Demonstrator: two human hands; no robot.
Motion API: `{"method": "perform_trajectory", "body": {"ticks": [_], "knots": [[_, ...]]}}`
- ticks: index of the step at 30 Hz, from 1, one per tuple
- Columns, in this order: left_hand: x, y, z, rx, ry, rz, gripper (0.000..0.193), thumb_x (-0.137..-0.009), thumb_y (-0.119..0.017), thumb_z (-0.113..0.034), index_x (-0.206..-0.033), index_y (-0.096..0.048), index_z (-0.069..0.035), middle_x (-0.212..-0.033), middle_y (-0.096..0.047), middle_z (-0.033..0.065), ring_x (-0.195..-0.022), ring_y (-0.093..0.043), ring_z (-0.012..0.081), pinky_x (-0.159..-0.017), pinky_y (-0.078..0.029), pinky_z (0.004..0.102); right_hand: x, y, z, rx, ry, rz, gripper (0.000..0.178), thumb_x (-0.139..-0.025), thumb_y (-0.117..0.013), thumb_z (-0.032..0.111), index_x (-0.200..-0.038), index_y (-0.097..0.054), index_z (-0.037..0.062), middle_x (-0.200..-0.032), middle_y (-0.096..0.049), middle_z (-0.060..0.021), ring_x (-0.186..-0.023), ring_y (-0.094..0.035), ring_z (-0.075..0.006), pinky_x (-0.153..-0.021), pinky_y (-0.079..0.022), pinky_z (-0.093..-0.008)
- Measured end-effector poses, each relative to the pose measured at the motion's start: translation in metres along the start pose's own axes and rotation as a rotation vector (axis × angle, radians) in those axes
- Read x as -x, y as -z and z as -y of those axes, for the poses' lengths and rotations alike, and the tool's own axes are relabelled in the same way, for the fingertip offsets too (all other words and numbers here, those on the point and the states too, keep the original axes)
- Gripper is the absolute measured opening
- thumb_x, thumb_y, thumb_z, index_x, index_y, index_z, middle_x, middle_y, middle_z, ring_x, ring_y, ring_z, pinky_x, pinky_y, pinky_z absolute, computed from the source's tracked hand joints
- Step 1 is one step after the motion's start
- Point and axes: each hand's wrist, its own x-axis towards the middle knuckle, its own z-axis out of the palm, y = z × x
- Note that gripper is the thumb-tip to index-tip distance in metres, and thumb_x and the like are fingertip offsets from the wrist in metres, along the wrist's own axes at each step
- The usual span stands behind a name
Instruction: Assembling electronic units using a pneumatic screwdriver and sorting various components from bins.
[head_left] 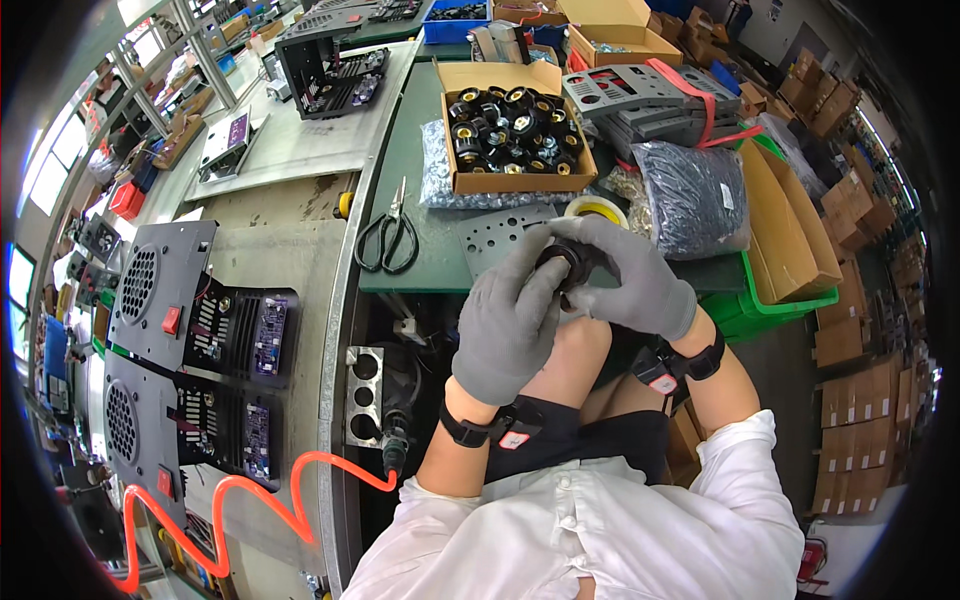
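Note:
In front of my lap, both hands in grey gloves come together around a black round part (pixel 571 262), partly hidden by the fingers. My left hand (pixel 507 322) is closed on its left side, thumb and fingers pressed against it. My right hand (pixel 632 277) curls over it from the right, fingers on top. Just beyond, a grey metal plate with round holes (pixel 490 236) lies on the green table, beside a roll of yellow tape (pixel 597 209). An open cardboard box (pixel 522 183) behind them holds many black round parts with brass-coloured centres.
Black-handled scissors (pixel 388 238) lie left of the plate. Bagged parts (pixel 692 197) and stacked grey metal panels (pixel 655 100) sit to the right, above a green crate (pixel 757 315). Left, black housings (pixel 165 290) rest on a metal-edged bench, crossed by a coiled orange hose (pixel 305 465).

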Motion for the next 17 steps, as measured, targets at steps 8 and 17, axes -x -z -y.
{"method": "perform_trajectory", "body": {"ticks": [8,17], "knots": [[0.013,-0.008,-0.003,0.155,0.113,-0.082,0.032,-0.066,-0.078,-0.015,-0.092,-0.061,-0.006,-0.111,-0.062,0.0105,-0.085,-0.065,0.0278,-0.067,-0.053,0.0330,0.005,-0.029,-0.025,-0.748,-0.430,-0.070,0.035,-0.089,-0.059,0.024,-0.112,-0.056,-0.0014,-0.099,-0.060,-0.0049,-0.088,-0.057,-0.0109,-0.076,-0.048,-0.0257],[0.019,0.012,-0.011,1.340,1.154,-0.077,0.024,-0.086,-0.064,-0.008,-0.110,-0.060,-0.003,-0.108,-0.062,0.0152,-0.091,-0.064,0.0191,-0.079,-0.053,0.0283,-0.001,-0.048,-0.015,0.182,0.415,-0.388,0.026,-0.094,-0.056,0.027,-0.101,-0.058,0.0027,-0.086,-0.061,-0.0037,-0.077,-0.058,-0.0234,-0.075,-0.048,-0.0286]]}}
